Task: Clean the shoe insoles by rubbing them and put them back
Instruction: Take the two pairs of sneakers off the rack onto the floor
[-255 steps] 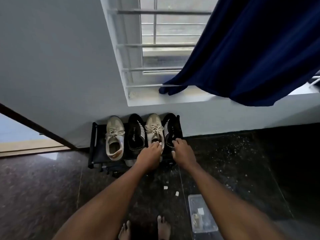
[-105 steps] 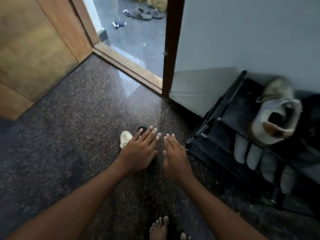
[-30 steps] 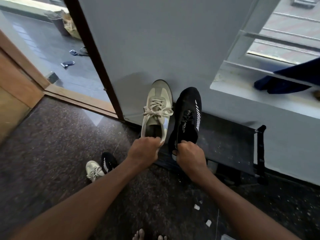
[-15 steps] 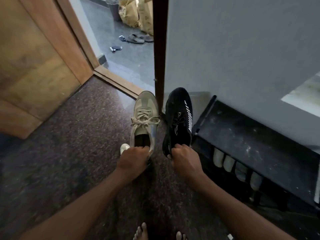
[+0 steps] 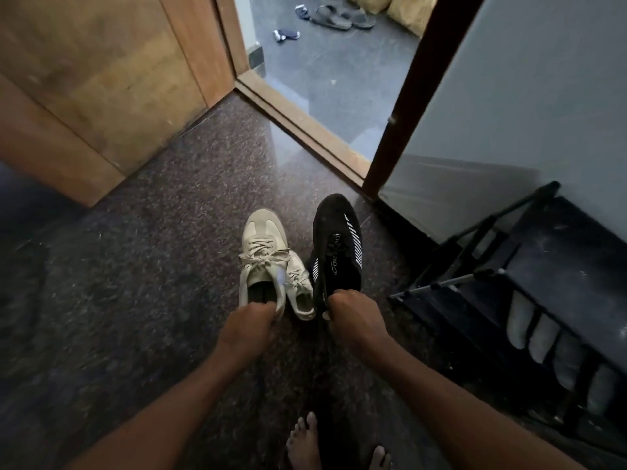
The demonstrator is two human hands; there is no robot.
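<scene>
My left hand grips the heel of a beige lace-up sneaker, toe pointing away from me. My right hand holds a black sneaker with white stripes by its heel. Both shoes hang low over the dark speckled floor. Between and under them lie a second beige sneaker and part of a second black sneaker on the floor. No insole shows; the shoe openings look dark.
A black shoe rack stands at the right against the grey wall, pale shoes on its lower shelf. A wooden door is open at the left; sandals lie beyond the threshold. My bare feet are at the bottom.
I took the beige and black sneakers off the rack's top shelf and carried them left and down over the floor, above the pair set there earlier. The rack's top is now bare.
</scene>
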